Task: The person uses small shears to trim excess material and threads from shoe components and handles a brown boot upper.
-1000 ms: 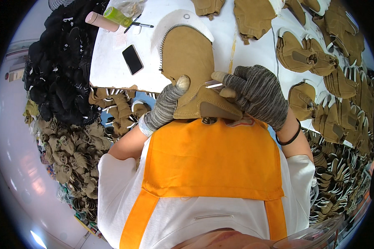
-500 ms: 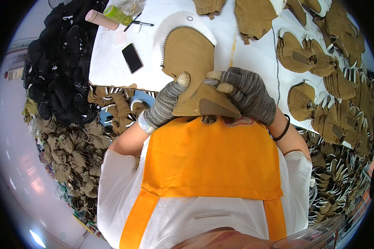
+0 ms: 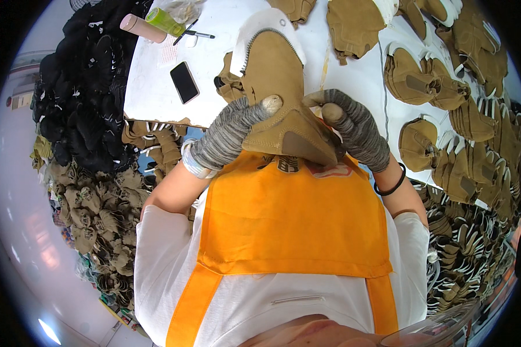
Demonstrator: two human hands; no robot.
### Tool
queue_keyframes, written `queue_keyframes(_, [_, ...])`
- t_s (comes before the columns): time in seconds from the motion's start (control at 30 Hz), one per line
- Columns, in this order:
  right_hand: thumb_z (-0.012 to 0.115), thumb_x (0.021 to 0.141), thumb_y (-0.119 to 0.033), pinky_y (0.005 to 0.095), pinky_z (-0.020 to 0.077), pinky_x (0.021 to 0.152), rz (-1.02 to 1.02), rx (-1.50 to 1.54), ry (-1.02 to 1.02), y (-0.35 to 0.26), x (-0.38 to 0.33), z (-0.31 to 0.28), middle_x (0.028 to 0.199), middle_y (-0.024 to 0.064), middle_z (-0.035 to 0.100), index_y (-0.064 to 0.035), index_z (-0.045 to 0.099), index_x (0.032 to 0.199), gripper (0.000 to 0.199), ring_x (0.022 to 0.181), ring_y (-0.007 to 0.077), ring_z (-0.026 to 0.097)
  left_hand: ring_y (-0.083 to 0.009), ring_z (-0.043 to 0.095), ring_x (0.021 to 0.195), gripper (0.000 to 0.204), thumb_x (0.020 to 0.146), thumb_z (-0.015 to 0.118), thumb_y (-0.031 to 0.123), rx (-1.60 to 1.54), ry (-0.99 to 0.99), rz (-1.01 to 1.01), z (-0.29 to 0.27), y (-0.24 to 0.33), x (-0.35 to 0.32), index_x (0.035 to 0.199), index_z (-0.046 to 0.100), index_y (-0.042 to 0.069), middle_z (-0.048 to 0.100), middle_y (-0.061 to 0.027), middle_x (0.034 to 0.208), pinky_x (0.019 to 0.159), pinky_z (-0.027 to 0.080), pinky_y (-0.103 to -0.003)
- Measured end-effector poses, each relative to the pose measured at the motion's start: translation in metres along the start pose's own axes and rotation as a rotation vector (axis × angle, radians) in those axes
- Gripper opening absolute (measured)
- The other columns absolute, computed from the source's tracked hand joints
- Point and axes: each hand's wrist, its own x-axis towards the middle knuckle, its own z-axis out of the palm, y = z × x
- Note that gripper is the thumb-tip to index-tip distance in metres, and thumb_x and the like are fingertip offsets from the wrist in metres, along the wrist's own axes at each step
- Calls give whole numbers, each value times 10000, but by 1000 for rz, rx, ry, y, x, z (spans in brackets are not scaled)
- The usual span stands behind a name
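A brown shoe upper [image 3: 275, 69], with a white piece along its stitched far edge, hangs in front of my orange apron [image 3: 295, 220]. My left hand [image 3: 228, 130], in a grey knit glove with bare-looking pale fingertips, grips its left side, thumb pressed on top and fingers hidden beneath. At its right edge, my gloved right hand [image 3: 356, 127] is closed, with thumb and forefinger at the brown material; its other fingers are mostly out of sight. Nearest me, the upper's folded part carries a darker brown patch [image 3: 301, 147]. Behind its left side, another brown piece [image 3: 230, 84] lies on the white table [image 3: 150, 75].
On the table's left are a phone [image 3: 184, 82], a pink bottle [image 3: 142, 28], a green roll [image 3: 164, 21] and pens [image 3: 200, 34]. Stacked brown uppers [image 3: 411, 75] line the right side. Black uppers [image 3: 87, 92] and brown pieces [image 3: 98, 208] are heaped at left.
The upper has turned and narrowed, its white-edged end shifting farther away and to the right. My left thumb has slid right across it. The brown piece behind it has come into view.
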Motion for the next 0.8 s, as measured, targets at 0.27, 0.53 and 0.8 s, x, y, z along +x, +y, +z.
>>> queue_keyframes(0.27, [678,799,-227,349,494,653,-410,-658,15,-28,14,-5,824,83,600,-185,600,1250,460,735,259,595,-175,667,915,582,856,658,475,77,-33,-8,0,36,6,1188,575,4,667,-116,1061,820,542,-271])
queue_keyframes(0.53, [701,750,-231,368,438,646,-543,-1047,77,-55,12,-6,761,45,539,-210,621,1234,492,722,233,561,-157,673,850,509,847,680,429,136,-136,-9,3,57,9,1109,631,-5,686,-104,987,718,544,-247])
queue_keyframes(0.8, [713,732,-253,356,451,640,-502,-955,189,-44,-6,6,852,40,582,-230,642,1215,489,730,224,576,-189,642,992,583,836,704,373,-259,-317,25,-2,11,29,1233,541,-21,631,-126,1139,858,545,-290])
